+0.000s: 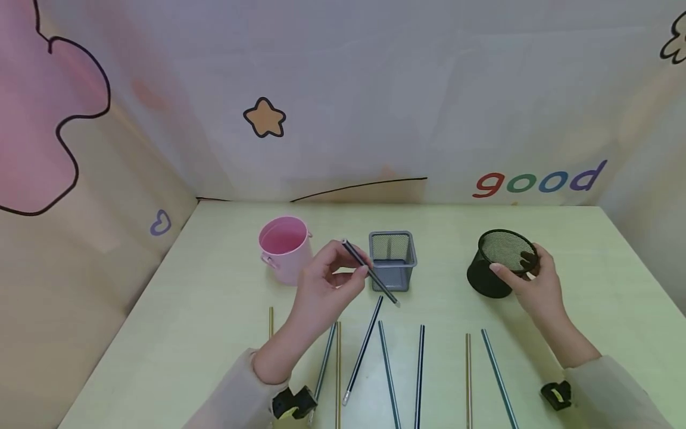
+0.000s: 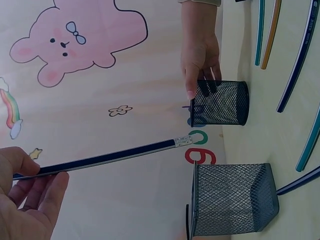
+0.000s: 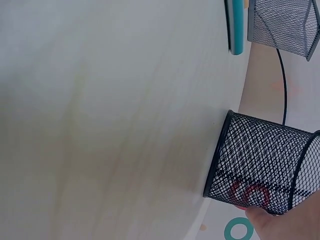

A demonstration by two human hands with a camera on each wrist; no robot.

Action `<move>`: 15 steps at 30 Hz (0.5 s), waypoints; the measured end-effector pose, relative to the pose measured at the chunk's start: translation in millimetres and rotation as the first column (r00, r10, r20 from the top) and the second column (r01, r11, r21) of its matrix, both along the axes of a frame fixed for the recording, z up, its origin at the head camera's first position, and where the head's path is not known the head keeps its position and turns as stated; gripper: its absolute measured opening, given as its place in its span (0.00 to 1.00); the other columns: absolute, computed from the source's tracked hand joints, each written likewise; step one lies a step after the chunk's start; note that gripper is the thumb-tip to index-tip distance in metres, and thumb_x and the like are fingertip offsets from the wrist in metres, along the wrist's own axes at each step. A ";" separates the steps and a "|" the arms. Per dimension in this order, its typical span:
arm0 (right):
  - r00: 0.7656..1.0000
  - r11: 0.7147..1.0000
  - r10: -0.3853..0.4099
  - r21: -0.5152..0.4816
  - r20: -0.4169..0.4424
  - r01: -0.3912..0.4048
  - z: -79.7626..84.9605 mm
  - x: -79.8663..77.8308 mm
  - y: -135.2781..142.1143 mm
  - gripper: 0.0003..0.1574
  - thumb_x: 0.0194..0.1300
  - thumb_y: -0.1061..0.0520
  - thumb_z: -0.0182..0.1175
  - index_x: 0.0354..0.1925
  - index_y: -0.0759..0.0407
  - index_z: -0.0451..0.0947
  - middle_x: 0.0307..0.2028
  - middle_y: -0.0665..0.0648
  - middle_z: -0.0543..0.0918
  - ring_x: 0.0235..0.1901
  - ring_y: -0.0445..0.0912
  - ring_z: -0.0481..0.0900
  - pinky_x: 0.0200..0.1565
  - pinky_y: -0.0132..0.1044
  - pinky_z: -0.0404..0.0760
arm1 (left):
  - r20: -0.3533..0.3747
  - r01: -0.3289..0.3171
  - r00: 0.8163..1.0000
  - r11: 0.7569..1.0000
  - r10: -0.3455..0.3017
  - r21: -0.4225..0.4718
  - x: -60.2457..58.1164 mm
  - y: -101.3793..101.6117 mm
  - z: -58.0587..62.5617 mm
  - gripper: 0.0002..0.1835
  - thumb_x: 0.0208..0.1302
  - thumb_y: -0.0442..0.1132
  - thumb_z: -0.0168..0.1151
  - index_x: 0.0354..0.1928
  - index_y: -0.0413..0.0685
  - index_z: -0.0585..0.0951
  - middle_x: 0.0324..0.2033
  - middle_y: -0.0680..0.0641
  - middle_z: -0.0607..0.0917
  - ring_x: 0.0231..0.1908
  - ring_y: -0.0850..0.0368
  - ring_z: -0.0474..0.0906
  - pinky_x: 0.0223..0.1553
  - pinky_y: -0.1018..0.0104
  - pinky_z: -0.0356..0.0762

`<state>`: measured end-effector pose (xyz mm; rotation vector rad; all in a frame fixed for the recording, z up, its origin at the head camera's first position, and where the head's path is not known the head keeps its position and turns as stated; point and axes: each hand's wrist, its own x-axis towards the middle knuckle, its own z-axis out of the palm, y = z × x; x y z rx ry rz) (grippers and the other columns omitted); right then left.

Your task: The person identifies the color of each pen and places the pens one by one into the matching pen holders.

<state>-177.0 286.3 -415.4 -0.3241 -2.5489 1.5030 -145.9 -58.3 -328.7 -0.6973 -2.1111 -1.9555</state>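
Observation:
My left hand pinches a dark striped pencil between thumb and fingers, its silvery eraser end slanting down to the right. This pencil hangs in front of the grey square mesh pen holder, apart from it. Farther right, my right hand grips the rim of a round black mesh pen holder, fingers inside and thumb outside. In the left wrist view the black holder looks empty. Whether its base touches the table cannot be told. A pink bucket stands just left of my left hand.
On the table several pencils lie in a loose row: a dark one, a teal one, a gold one and others. My left forearm covers part of the row. A printed cloth backdrop rises behind the table.

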 end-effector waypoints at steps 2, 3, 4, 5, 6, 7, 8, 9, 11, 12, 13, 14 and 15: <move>1.000 1.000 -0.001 0.004 0.002 0.001 -0.1 1.6 1.5 0.57 0.63 0.45 0.60 0.73 0.66 0.37 0.65 0.71 0.58 0.59 0.61 0.60 0.37 0.11 0.64 | 0.001 0.003 1.000 1.000 -0.003 -0.004 -4.3 3.9 -0.9 0.07 0.57 0.22 0.59 0.37 0.35 0.75 0.38 0.37 0.83 0.37 0.58 0.80 0.37 0.71 0.82; 1.000 1.000 -0.005 0.005 0.004 0.005 -0.5 2.1 2.5 0.57 0.63 0.45 0.60 0.73 0.65 0.38 0.65 0.70 0.58 0.59 0.61 0.61 0.38 0.11 0.64 | -0.001 0.005 1.000 1.000 -0.005 -0.009 -6.0 5.7 -0.8 0.07 0.57 0.22 0.59 0.37 0.35 0.75 0.38 0.37 0.83 0.37 0.57 0.80 0.37 0.70 0.82; 1.000 1.000 -0.009 0.005 0.005 0.009 -1.1 2.3 3.3 0.57 0.63 0.45 0.60 0.73 0.65 0.38 0.65 0.70 0.58 0.59 0.61 0.61 0.38 0.11 0.65 | -0.002 0.007 1.000 1.000 -0.007 -0.014 -7.5 7.3 -0.6 0.07 0.57 0.22 0.59 0.37 0.35 0.75 0.38 0.37 0.83 0.37 0.56 0.81 0.37 0.70 0.82; 1.000 1.000 -0.012 0.005 0.006 0.012 -1.4 2.4 3.8 0.57 0.63 0.45 0.61 0.73 0.65 0.39 0.65 0.70 0.58 0.60 0.61 0.61 0.38 0.11 0.65 | -0.003 0.010 1.000 1.000 -0.011 -0.018 -9.2 8.6 -0.6 0.07 0.57 0.23 0.59 0.37 0.35 0.75 0.38 0.37 0.83 0.37 0.55 0.80 0.37 0.70 0.82; 1.000 1.000 -0.015 0.003 0.008 0.015 -1.4 2.4 4.0 0.57 0.63 0.44 0.61 0.73 0.65 0.39 0.65 0.70 0.58 0.60 0.62 0.61 0.38 0.11 0.65 | -0.006 0.014 1.000 1.000 -0.014 -0.023 -10.8 9.8 -0.8 0.07 0.57 0.23 0.59 0.37 0.36 0.75 0.38 0.37 0.83 0.37 0.55 0.80 0.38 0.70 0.82; 1.000 1.000 -0.016 0.000 0.010 0.016 -1.4 2.3 4.0 0.57 0.63 0.45 0.61 0.73 0.65 0.39 0.66 0.70 0.58 0.61 0.62 0.60 0.38 0.11 0.65 | -0.010 0.017 1.000 0.999 -0.017 -0.027 -12.5 10.7 -0.9 0.07 0.57 0.23 0.59 0.37 0.36 0.75 0.38 0.37 0.83 0.37 0.54 0.80 0.38 0.70 0.82; 1.000 1.000 -0.016 -0.002 0.013 0.016 -1.3 2.0 3.8 0.57 0.63 0.44 0.61 0.73 0.65 0.39 0.66 0.71 0.57 0.61 0.62 0.60 0.38 0.11 0.66 | -0.012 0.020 1.000 0.999 -0.020 -0.029 -14.1 11.7 -0.7 0.07 0.57 0.23 0.58 0.37 0.36 0.75 0.38 0.37 0.83 0.37 0.54 0.80 0.38 0.70 0.82; 1.000 1.000 -0.016 -0.004 0.014 0.016 -1.2 1.5 3.6 0.57 0.62 0.44 0.61 0.73 0.65 0.39 0.66 0.71 0.57 0.62 0.63 0.60 0.38 0.11 0.66 | -0.014 0.023 1.000 0.999 -0.023 -0.029 -15.6 12.8 -0.5 0.06 0.57 0.23 0.58 0.37 0.36 0.75 0.38 0.38 0.83 0.37 0.54 0.80 0.38 0.70 0.82; 1.000 1.000 -0.014 -0.005 0.018 0.014 -0.9 0.9 3.1 0.58 0.62 0.44 0.62 0.73 0.65 0.39 0.67 0.71 0.57 0.63 0.63 0.59 0.39 0.12 0.67 | -0.020 0.026 0.999 0.999 -0.027 -0.027 -18.9 14.9 -0.5 0.06 0.57 0.23 0.58 0.36 0.36 0.75 0.38 0.38 0.83 0.37 0.56 0.80 0.38 0.70 0.82; 1.000 1.000 -0.015 -0.006 0.018 0.016 -0.7 0.8 2.9 0.58 0.62 0.44 0.62 0.73 0.64 0.39 0.67 0.71 0.57 0.63 0.63 0.59 0.39 0.12 0.66 | -0.024 0.029 0.999 0.999 -0.029 -0.026 -20.4 16.2 -0.4 0.06 0.58 0.22 0.58 0.36 0.36 0.74 0.38 0.38 0.83 0.37 0.56 0.80 0.38 0.70 0.82; 1.000 1.000 -0.016 -0.005 0.015 0.017 -0.6 0.7 2.6 0.58 0.61 0.44 0.62 0.73 0.64 0.39 0.67 0.71 0.57 0.63 0.63 0.60 0.39 0.12 0.66 | -0.029 0.032 0.999 0.999 -0.033 -0.023 -21.7 17.3 -0.1 0.06 0.58 0.22 0.58 0.36 0.36 0.74 0.38 0.38 0.83 0.36 0.57 0.80 0.38 0.70 0.82; 1.000 1.000 -0.019 -0.004 0.013 0.019 -0.7 0.8 2.4 0.58 0.61 0.44 0.62 0.73 0.65 0.40 0.67 0.71 0.57 0.62 0.63 0.60 0.39 0.12 0.66 | -0.036 0.037 0.999 0.999 -0.038 -0.022 -22.9 18.6 0.4 0.06 0.58 0.22 0.58 0.37 0.35 0.75 0.38 0.38 0.82 0.36 0.57 0.80 0.38 0.70 0.82; 1.000 1.000 -0.022 -0.003 0.009 0.022 -0.8 1.0 2.3 0.58 0.61 0.44 0.62 0.73 0.65 0.40 0.66 0.71 0.57 0.62 0.62 0.60 0.39 0.12 0.66 | -0.043 0.040 0.998 0.999 -0.041 -0.024 -24.1 20.1 0.7 0.06 0.58 0.23 0.58 0.37 0.35 0.75 0.38 0.38 0.82 0.37 0.57 0.80 0.38 0.70 0.82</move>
